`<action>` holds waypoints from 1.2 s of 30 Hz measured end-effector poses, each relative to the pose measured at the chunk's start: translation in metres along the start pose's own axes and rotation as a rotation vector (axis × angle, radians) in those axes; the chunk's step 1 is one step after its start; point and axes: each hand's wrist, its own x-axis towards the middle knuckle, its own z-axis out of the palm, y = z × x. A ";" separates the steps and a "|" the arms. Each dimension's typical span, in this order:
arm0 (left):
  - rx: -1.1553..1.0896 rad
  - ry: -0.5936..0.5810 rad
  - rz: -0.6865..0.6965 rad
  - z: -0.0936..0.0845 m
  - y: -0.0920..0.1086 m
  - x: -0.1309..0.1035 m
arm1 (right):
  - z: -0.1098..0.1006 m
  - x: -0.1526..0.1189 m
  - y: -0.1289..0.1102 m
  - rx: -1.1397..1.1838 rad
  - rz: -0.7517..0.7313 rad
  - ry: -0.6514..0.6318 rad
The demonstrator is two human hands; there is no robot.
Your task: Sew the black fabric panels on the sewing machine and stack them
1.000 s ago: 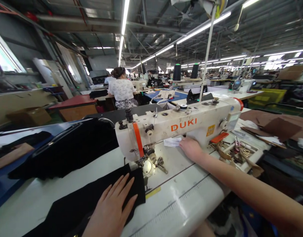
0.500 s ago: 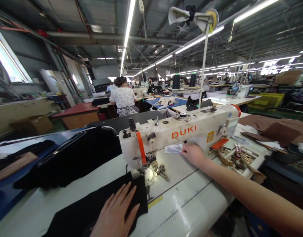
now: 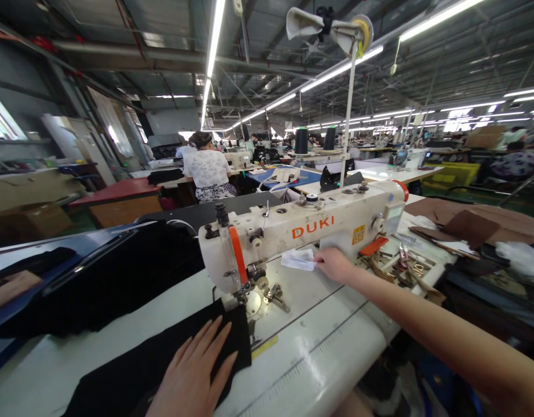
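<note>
My left hand [image 3: 192, 368] lies flat, fingers stretched, on a piece of black fabric [image 3: 119, 365] beside the needle area of a white DUKI sewing machine [image 3: 288, 234]. The fabric's far corner reaches close to the presser foot. Under the machine's arm, my right hand [image 3: 334, 265] pinches one end of a small whitish, see-through packet [image 3: 298, 260] just over the machine bed. The packet's contents are too blurred to tell.
Left of the machine lies a larger black piece with a zipper [image 3: 106, 278]. A tray of scissors and small tools [image 3: 408, 269] stands at right, near brown sheets [image 3: 479, 229]. A person in a patterned white top [image 3: 207, 168] sits ahead, facing away.
The view has shifted slightly right. My right hand has drawn the whitish packet a little off the bed and turned it. My left hand stays on the black fabric.
</note>
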 end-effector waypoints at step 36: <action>-0.123 0.434 0.313 -0.037 0.004 0.018 | 0.037 -0.075 -0.139 0.235 -0.691 0.287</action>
